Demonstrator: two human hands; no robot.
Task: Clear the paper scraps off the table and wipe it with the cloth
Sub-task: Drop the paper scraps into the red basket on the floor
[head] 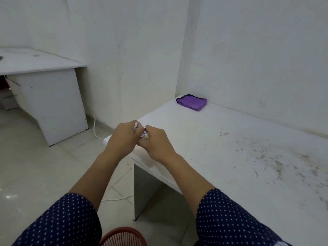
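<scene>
Both my hands meet over the left end of the white table [204, 150]. My left hand [122, 137] and my right hand [156, 144] are both closed on a small crumpled paper scrap [142, 130], white with faint print, of which only bits show between the fingers. A folded purple cloth [192, 102] lies at the table's far corner by the wall, well beyond my hands. The table's right half carries brownish stains and small specks [276, 162].
A red slatted basket [122, 237] sits on the floor below my arms at the frame's bottom edge. A second white desk [44, 68] stands at the left. A white cable [95, 126] runs along the tiled floor beside the table's end.
</scene>
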